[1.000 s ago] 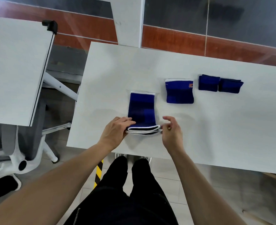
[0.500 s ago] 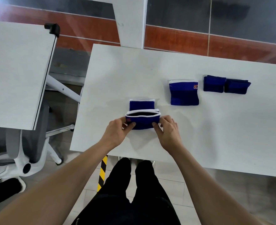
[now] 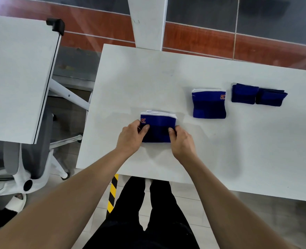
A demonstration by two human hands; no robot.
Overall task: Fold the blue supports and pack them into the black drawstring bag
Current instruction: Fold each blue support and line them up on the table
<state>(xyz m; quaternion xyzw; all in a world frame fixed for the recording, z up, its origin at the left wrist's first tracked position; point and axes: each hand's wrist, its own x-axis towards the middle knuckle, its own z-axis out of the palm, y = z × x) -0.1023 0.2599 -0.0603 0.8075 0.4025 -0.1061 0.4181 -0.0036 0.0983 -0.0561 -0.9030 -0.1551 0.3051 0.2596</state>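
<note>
Blue elastic support [image 3: 158, 127], folded in half on the white table [image 3: 184, 159], lies between the hands; left hand [image 3: 130, 139] and right hand [image 3: 182, 143] each pinch a side edge, thumbs on top, probably to square the fold and keep it from springing open; three folded supports [image 3: 209, 103] lie well beyond the right hand, seemingly awaiting packing; black drawstring bag not visible; fingers beneath the fabric hidden.

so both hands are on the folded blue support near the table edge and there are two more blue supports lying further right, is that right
Not quite: the head view shows three more to the right, not two: one white-trimmed support and two smaller dark ones. Both the left hand and right hand are on the folded blue support.
</note>
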